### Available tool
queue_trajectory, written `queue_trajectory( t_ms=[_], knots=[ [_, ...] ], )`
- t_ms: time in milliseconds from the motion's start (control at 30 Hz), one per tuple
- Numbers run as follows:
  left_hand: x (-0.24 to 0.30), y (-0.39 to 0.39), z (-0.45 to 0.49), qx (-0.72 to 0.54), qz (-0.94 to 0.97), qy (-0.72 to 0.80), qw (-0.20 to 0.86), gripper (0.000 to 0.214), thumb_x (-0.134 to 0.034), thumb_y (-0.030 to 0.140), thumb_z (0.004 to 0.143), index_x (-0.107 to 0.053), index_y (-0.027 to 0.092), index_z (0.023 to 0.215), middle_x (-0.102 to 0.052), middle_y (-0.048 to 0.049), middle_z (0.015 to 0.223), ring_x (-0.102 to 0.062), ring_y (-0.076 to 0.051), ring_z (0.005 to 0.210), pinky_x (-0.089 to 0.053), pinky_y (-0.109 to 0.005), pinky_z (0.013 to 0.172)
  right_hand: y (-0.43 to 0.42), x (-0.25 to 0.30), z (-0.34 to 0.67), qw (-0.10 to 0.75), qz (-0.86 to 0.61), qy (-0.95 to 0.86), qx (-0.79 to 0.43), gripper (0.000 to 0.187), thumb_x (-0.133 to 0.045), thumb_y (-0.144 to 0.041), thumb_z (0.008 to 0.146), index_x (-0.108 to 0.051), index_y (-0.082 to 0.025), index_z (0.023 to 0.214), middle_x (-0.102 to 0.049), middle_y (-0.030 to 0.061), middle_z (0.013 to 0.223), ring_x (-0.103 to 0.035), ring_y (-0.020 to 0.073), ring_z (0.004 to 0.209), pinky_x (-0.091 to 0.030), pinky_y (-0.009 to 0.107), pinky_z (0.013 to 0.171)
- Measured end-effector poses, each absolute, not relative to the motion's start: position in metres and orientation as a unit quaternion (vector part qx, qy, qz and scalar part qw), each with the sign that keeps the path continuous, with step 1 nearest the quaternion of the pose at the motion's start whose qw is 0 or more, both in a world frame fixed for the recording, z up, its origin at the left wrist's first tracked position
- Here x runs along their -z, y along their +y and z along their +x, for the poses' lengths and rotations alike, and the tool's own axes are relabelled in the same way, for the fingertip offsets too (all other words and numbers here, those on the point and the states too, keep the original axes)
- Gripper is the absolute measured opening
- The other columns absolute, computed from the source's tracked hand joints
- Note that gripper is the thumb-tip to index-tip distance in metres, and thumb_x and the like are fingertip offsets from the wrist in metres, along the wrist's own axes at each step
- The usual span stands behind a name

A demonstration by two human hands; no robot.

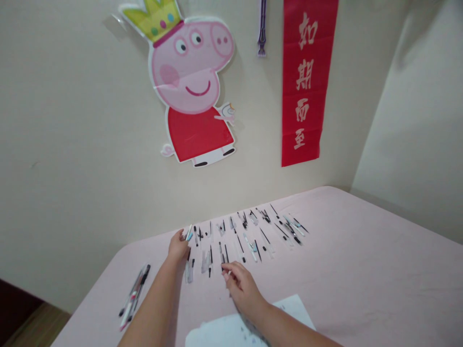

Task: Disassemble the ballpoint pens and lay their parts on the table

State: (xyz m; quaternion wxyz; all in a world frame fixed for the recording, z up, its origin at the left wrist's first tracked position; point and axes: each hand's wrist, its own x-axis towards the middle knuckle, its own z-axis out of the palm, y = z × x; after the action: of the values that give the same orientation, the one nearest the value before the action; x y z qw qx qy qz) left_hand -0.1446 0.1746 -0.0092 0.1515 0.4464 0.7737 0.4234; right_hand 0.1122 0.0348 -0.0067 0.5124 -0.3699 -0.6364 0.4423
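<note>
Taken-apart pens lie in two rough rows on the pink tabletop: dark refills (239,245), clear barrels (204,261) and small caps. At the left end of the back row, my left hand (178,246) has its fingers closed around a white and light-blue pen part (188,233). My right hand (243,284) is by the front row, thumb and fingertips pinched at the lower end of a slim dark pen piece (220,253). The fingers partly hide that end. More pieces lie between my two hands.
A bunch of whole pens (135,296) lies left of my left forearm. Under my right forearm is a white sheet (217,332) with marks on it. Behind the pink table (361,250) rises a wall with a pig cutout (200,135) and a red banner (307,86).
</note>
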Motion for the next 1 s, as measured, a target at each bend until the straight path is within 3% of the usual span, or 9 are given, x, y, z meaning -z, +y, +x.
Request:
queue_trajectory(
  t_ms=[300,467,667,833,1000],
  knots=[
    [-0.010,0.139,-0.137,-0.455,0.457,0.750,0.148,0.043,-0.052,0.006,0.064,-0.061,0.014,0.105,-0.062,-0.0142,0.112,-0.059,-0.023,0.104,-0.046,-0.032,0.087,0.036,0.009,0.111,0.509,-0.378,-0.638,-0.438,0.021,-0.049,-0.025,0.084,-0.065,-0.017,0.095,-0.057,0.0036,0.082,-0.054,0.0139,0.069,-0.045,0.026,0.064],
    [-0.012,0.073,-0.102,-0.486,0.531,0.671,0.179,0.030,-0.053,0.024,0.068,-0.064,0.017,0.095,-0.066,-0.0075,0.096,-0.062,-0.019,0.079,-0.050,-0.031,0.073,0.036,0.017,0.111,0.439,-0.398,-0.668,-0.451,0.019,-0.047,-0.014,0.079,-0.064,-0.015,0.070,-0.056,-0.0008,0.065,-0.053,0.0121,0.063,-0.040,0.022,0.059],
    [-0.007,-0.008,-0.061,-0.445,0.597,0.617,0.254,0.025,-0.053,0.030,0.071,-0.067,0.018,0.088,-0.069,-0.0073,0.084,-0.064,-0.019,0.073,-0.050,-0.029,0.064,0.032,0.013,0.112,0.356,-0.397,-0.737,-0.415,0.019,-0.050,-0.014,0.077,-0.065,-0.016,0.065,-0.058,-0.0014,0.062,-0.051,0.0111,0.061,-0.036,0.020,0.059],
    [-0.003,-0.039,-0.060,-0.409,0.611,0.643,0.214,0.023,-0.050,0.029,0.075,-0.067,0.019,0.086,-0.068,-0.0070,0.086,-0.063,-0.019,0.072,-0.050,-0.028,0.062,0.032,0.012,0.113,0.329,-0.400,-0.751,-0.411,0.017,-0.051,-0.014,0.076,-0.067,-0.016,0.069,-0.062,0.0003,0.067,-0.054,0.0127,0.066,-0.037,0.020,0.061],
    [-0.002,-0.049,-0.079,-0.379,0.638,0.661,0.111,0.023,-0.045,0.029,0.077,-0.065,0.019,0.086,-0.067,-0.0060,0.088,-0.063,-0.019,0.081,-0.051,-0.031,0.070,0.031,0.014,0.114,0.321,-0.399,-0.748,-0.421,0.019,-0.050,-0.014,0.076,-0.068,-0.016,0.071,-0.064,0.0011,0.069,-0.056,0.0135,0.067,-0.038,0.022,0.062]
  ],
)
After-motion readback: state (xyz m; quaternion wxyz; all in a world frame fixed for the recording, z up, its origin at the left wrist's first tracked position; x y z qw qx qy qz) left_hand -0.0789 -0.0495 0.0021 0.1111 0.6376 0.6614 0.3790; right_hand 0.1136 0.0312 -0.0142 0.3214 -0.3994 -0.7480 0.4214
